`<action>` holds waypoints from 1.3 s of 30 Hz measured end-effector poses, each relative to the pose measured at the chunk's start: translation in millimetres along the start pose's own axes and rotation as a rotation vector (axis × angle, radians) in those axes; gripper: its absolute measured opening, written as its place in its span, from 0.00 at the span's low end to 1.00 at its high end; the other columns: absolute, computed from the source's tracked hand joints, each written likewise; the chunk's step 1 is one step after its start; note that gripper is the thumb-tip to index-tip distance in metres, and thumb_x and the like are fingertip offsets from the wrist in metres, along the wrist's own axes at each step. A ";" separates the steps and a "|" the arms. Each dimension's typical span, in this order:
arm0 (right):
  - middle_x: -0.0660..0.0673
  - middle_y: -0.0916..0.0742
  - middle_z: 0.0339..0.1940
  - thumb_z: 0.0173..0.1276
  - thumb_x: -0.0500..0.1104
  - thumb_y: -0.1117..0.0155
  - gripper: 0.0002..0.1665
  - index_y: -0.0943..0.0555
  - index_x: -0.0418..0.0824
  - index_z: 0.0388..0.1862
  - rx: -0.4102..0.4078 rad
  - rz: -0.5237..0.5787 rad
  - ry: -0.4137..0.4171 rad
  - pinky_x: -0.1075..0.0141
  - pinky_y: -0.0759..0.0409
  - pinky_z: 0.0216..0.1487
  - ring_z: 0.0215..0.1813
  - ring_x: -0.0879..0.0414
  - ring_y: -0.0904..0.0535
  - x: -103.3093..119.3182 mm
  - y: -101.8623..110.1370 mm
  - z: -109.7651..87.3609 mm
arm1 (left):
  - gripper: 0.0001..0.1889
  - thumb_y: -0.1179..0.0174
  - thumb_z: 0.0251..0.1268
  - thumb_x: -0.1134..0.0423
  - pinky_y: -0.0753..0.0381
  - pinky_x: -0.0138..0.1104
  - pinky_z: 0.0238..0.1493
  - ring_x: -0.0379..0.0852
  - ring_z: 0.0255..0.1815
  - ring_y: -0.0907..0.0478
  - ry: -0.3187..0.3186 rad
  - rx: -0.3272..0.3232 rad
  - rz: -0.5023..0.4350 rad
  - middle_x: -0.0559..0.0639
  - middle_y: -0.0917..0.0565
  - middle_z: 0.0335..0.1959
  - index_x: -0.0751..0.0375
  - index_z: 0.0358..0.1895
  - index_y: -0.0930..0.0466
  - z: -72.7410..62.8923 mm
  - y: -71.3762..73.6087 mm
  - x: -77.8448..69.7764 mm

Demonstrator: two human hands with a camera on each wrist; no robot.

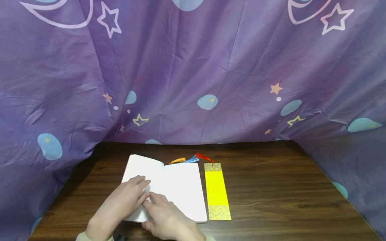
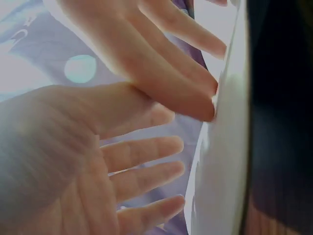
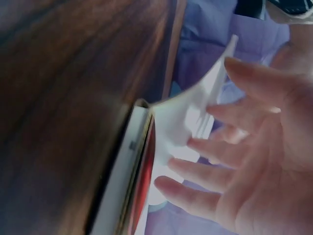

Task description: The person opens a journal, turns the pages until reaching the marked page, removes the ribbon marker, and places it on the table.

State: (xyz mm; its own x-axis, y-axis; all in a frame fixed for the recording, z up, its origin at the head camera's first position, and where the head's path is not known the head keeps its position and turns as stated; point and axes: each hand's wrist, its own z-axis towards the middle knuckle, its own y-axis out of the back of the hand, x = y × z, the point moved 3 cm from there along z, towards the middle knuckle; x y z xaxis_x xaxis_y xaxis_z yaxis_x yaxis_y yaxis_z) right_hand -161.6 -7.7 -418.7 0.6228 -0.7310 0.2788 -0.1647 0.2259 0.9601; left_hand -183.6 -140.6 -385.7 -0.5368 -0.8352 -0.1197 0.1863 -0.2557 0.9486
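An open book (image 1: pixel 182 192) with blank white pages lies on the table's left half. My left hand (image 1: pixel 128 195) is over its left page, fingers extended. Close beside it my right hand (image 1: pixel 167 216) reaches across the lower part of the book toward the same page. In the left wrist view, fingertips of the right hand (image 2: pixel 151 58) touch the white page, while the left hand (image 2: pixel 73 156) has straight, spread fingers. The right wrist view shows the right hand (image 3: pixel 244 161) with fingers extended along the raised page (image 3: pixel 178 120). Neither hand grips anything.
Right of the book lies a yellow bookmark (image 1: pixel 216 189) with patterned ends and a red tassel (image 1: pixel 204 157). A blue tassel (image 1: pixel 192 159) and an orange tassel (image 1: pixel 178 161) stick out past the book's top edge. Purple cloth (image 1: pixel 193 73) hangs around the brown table (image 1: pixel 286 194).
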 end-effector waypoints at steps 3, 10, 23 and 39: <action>0.52 0.29 0.69 0.65 0.56 0.33 0.37 0.31 0.55 0.72 0.039 -0.046 0.049 0.60 0.22 0.57 0.66 0.57 0.31 -0.4 1.5 -2.2 | 0.18 0.31 0.58 0.63 0.22 0.53 0.55 0.61 0.56 0.23 0.049 0.071 -0.043 0.63 0.19 0.53 0.64 0.52 0.18 -1.1 -5.0 5.3; 0.57 0.23 0.62 0.66 0.56 0.34 0.35 0.32 0.59 0.71 0.114 -0.016 0.107 0.59 0.20 0.52 0.60 0.60 0.26 -3.5 10.5 -10.8 | 0.18 0.27 0.49 0.68 0.21 0.53 0.54 0.60 0.54 0.22 0.103 0.117 -0.139 0.62 0.19 0.50 0.62 0.47 0.17 -4.5 -15.9 11.5; 0.55 0.21 0.61 0.59 0.50 0.26 0.37 0.27 0.54 0.68 0.138 0.037 -0.013 0.59 0.20 0.54 0.59 0.58 0.25 -53.5 31.0 -33.0 | 0.13 0.28 0.52 0.67 0.26 0.54 0.59 0.62 0.57 0.24 0.190 0.208 -0.187 0.63 0.20 0.53 0.58 0.40 0.20 -1.1 -21.5 13.5; 0.37 0.32 0.73 0.49 0.55 0.20 0.48 0.29 0.47 0.69 0.035 0.076 -0.113 0.42 0.29 0.64 0.71 0.40 0.35 -102.3 27.2 -56.8 | 0.16 0.30 0.56 0.65 0.27 0.55 0.61 0.62 0.60 0.26 0.217 0.230 -0.172 0.64 0.22 0.57 0.60 0.48 0.20 -3.5 -18.8 13.8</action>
State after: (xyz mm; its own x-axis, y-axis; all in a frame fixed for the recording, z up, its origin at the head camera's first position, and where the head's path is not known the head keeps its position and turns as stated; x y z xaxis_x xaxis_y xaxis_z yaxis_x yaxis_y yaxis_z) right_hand -186.3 109.8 -422.2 0.5176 -0.7809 0.3496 -0.2364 0.2622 0.9356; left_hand -191.7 -149.1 -406.2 -0.3526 -0.8797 -0.3191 -0.0949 -0.3056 0.9474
